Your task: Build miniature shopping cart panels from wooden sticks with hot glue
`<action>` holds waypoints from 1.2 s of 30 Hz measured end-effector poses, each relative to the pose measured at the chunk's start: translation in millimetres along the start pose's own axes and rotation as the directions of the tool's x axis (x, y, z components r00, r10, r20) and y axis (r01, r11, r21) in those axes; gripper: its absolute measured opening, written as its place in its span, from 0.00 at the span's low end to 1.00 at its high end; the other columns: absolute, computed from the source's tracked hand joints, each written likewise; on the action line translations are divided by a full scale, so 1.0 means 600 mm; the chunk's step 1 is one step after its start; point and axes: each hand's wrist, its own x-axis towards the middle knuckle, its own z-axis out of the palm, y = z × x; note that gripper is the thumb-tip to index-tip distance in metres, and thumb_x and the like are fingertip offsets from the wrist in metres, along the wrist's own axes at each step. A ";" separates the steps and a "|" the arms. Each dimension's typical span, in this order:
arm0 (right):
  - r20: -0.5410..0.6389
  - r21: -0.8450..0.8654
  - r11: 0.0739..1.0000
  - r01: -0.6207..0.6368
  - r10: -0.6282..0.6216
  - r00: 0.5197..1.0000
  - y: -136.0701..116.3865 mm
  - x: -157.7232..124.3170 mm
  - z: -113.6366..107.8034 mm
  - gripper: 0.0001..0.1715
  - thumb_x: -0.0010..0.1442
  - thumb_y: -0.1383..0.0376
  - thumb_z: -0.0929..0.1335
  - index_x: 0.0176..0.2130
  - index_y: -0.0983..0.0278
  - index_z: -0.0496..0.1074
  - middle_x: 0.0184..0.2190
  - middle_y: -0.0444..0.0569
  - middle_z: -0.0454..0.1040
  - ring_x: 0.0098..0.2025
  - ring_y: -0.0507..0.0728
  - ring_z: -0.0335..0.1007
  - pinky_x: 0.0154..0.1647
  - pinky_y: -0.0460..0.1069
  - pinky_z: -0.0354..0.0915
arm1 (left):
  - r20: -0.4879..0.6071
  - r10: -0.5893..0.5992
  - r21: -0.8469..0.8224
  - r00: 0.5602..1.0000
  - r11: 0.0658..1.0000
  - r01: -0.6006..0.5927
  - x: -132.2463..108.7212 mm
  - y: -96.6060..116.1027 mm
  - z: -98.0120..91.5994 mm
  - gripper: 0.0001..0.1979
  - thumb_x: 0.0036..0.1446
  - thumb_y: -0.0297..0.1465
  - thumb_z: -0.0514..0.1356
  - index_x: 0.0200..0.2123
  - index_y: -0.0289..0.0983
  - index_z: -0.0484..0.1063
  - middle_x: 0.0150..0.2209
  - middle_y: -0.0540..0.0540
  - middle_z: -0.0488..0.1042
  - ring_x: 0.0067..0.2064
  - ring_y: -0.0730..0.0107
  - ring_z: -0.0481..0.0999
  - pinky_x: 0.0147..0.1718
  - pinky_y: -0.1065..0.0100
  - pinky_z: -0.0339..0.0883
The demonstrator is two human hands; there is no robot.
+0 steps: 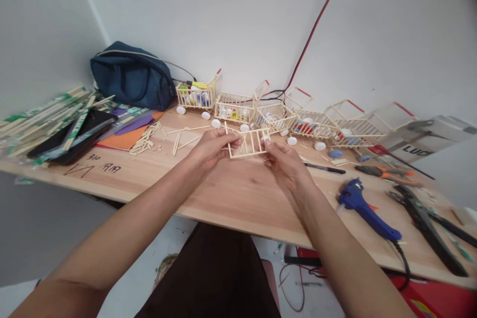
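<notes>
Between my hands, above the tabletop, is a small rectangular frame of thin wooden sticks (244,156) with crossbars towards its right side. My left hand (215,145) pinches its left end between thumb and fingers. At the right end, my right hand (283,159) is closed on the same frame, thumb on top; some fingertips are hidden behind it. Just behind stands a row of several miniature stick-built shopping carts (234,104) with white or blue wheels and red-tipped handles. Loose sticks (177,143) lie on the wood left of the frame.
A blue glue gun (367,208), pliers with orange handles (387,174), a black cutting tool (425,228) and a black pen (324,168) lie on the right. Cut stick pieces (147,138), bundled sticks (48,114) and a navy bag (132,77) occupy the left of the wooden table (223,198).
</notes>
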 end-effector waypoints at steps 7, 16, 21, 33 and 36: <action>-0.004 -0.051 0.998 0.038 -0.038 0.999 0.003 -0.002 0.004 0.21 0.42 0.50 0.76 0.29 0.62 0.74 0.29 0.46 0.77 0.25 0.50 0.61 0.21 0.45 0.48 | 0.040 0.017 -0.040 0.999 0.999 -0.015 -0.006 0.003 0.008 0.12 0.38 0.25 0.72 0.28 0.30 0.75 0.24 0.49 0.73 0.26 0.79 0.70 0.28 0.73 0.63; -0.034 -0.027 0.999 0.040 -0.040 0.999 0.007 0.000 0.003 0.19 0.44 0.51 0.76 0.30 0.62 0.75 0.28 0.44 0.76 0.26 0.49 0.61 0.21 0.45 0.48 | 0.052 0.083 0.023 0.995 0.996 -0.084 -0.003 -0.005 0.008 0.10 0.40 0.28 0.71 0.28 0.32 0.76 0.26 0.46 0.76 0.30 0.73 0.73 0.32 0.70 0.65; -0.035 -0.025 0.999 0.043 -0.044 0.998 0.008 0.000 0.002 0.19 0.44 0.51 0.76 0.29 0.62 0.75 0.28 0.44 0.75 0.26 0.49 0.60 0.21 0.44 0.48 | 0.028 0.098 0.067 0.995 0.993 -0.099 -0.003 -0.008 0.005 0.10 0.40 0.30 0.71 0.27 0.34 0.76 0.26 0.47 0.76 0.31 0.71 0.74 0.32 0.70 0.65; -0.018 -0.010 0.999 0.052 -0.052 0.999 0.009 -0.002 0.010 0.18 0.42 0.52 0.77 0.29 0.61 0.77 0.29 0.45 0.77 0.26 0.49 0.59 0.21 0.45 0.46 | 0.063 0.013 0.020 0.998 1.000 -0.014 0.001 -0.014 0.009 0.17 0.35 0.31 0.74 0.28 0.29 0.76 0.27 0.45 0.76 0.30 0.74 0.73 0.33 0.70 0.64; -0.018 -0.024 0.999 0.044 -0.045 0.999 0.009 -0.002 0.010 0.18 0.42 0.51 0.77 0.29 0.61 0.77 0.29 0.45 0.77 0.25 0.50 0.58 0.21 0.46 0.46 | 0.043 0.023 0.013 0.999 1.000 -0.024 -0.001 -0.012 0.011 0.16 0.34 0.31 0.74 0.28 0.30 0.75 0.27 0.45 0.76 0.30 0.74 0.73 0.33 0.70 0.65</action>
